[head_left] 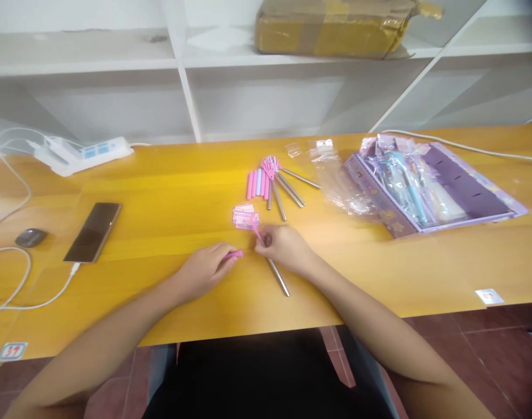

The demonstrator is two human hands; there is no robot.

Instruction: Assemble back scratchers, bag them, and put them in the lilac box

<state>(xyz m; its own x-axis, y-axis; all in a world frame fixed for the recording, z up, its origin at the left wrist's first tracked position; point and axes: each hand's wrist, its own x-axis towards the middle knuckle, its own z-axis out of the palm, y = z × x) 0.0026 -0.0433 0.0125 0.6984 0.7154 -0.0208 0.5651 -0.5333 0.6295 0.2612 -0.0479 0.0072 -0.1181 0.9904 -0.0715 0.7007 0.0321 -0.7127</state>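
Note:
My left hand is closed around a pink tube, whose end sticks out past the fingertips. In my right hand is a back scratcher with a metal rod and a pink head end; the fingers pinch it near the head, and the rod slants down toward me. Beyond the hands lie several more back scratchers, their pink hand-shaped heads bunched together and metal rods fanned out. Beside them is a row of pink and blue tubes. Small printed cards lie just past my right fingers.
At right, a purple display box holds items in clear bags, with loose plastic bags beside it. On the left are a phone on a charging cable, a dark small device and a power strip. A cardboard box sits on the shelf behind.

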